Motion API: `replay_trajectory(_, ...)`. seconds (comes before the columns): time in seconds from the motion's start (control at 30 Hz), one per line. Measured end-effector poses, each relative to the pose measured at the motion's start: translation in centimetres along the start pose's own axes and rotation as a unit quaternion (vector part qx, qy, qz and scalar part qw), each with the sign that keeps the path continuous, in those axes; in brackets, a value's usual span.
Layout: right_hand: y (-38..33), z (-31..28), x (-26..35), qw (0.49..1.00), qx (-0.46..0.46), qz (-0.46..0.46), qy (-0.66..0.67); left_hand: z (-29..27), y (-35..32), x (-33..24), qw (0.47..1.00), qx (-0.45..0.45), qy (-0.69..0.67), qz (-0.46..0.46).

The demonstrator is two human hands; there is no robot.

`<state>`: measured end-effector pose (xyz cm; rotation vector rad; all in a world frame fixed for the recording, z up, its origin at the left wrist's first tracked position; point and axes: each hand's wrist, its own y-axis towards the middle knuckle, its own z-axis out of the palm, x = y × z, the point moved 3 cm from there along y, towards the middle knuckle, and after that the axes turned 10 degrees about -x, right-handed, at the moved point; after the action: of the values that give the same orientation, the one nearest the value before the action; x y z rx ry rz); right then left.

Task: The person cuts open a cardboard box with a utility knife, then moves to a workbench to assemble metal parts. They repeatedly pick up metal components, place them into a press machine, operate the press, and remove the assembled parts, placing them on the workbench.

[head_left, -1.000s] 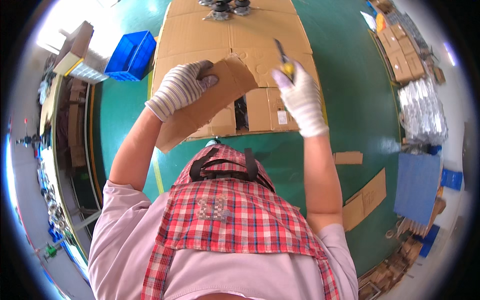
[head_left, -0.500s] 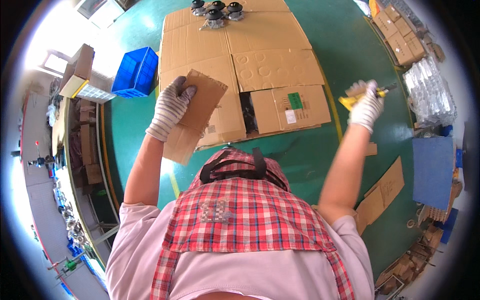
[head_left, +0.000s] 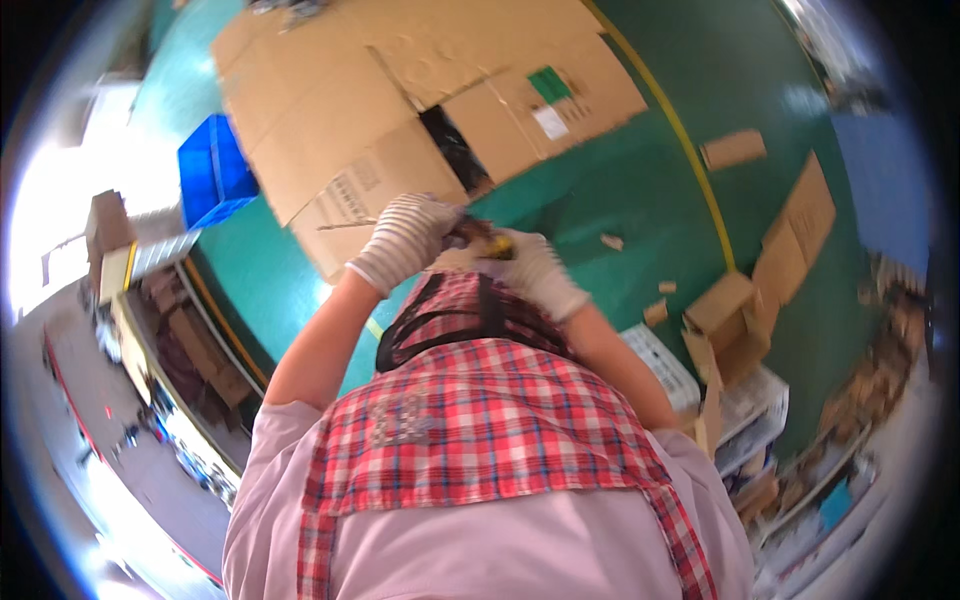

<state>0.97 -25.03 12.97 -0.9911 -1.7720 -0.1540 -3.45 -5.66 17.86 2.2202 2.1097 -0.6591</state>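
In front of my apron, my two gloved hands are close together. My left hand [head_left: 408, 240], in a striped glove, is closed on a brown piece of cardboard [head_left: 474, 232], seen nearly edge-on and mostly covered by the fingers. My right hand [head_left: 540, 275], blurred, is closed around a yellow-handled tool [head_left: 500, 246]. Its yellow part shows beside the cardboard; its working end is hidden, so its exact kind cannot be told. Beyond the hands, large flattened cardboard sheets [head_left: 310, 110] form a wide brown surface with a dark gap near its near edge.
A blue plastic crate [head_left: 215, 172] stands left of the sheets. At right, on the green floor, lie a small cardboard strip [head_left: 733, 149], a longer cardboard piece [head_left: 797, 235] and an open carton [head_left: 728, 325]. A shelved bench [head_left: 190, 350] runs along the left.
My hands have come together in front of my apron, the right with the yellow tool swinging in from far right. The whole view has turned and shifted, bringing the open carton into sight.
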Motion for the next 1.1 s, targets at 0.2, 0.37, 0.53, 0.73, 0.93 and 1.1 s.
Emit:
replay_trajectory(0.2,1.2,7.6,-7.1,0.909,-0.082,0.244,0.327,2.0,1.4,1.9,0.963,-0.266,0.021,0.027)
replay_trajectory(0.37,5.1,8.4,-9.1,0.804,-0.254,0.337,0.419,7.8,1.5,11.2,0.926,-0.35,-0.043,-0.137)
replay_trajectory(0.53,11.7,10.6,-14.1,0.797,-0.264,0.363,0.403,14.2,1.5,18.1,0.939,-0.297,-0.016,-0.174)
replay_trajectory(0.73,16.4,14.4,-17.9,0.754,-0.252,0.432,0.427,18.4,6.2,20.9,0.974,-0.181,0.056,-0.124)
replay_trajectory(0.93,17.2,16.4,-18.6,0.728,-0.242,0.449,0.459,19.4,10.8,21.4,0.984,-0.025,0.153,-0.085)
replay_trajectory(1.1,16.9,17.0,-17.9,0.711,-0.243,0.473,0.46,19.7,13.2,22.2,0.984,0.007,0.159,-0.082)
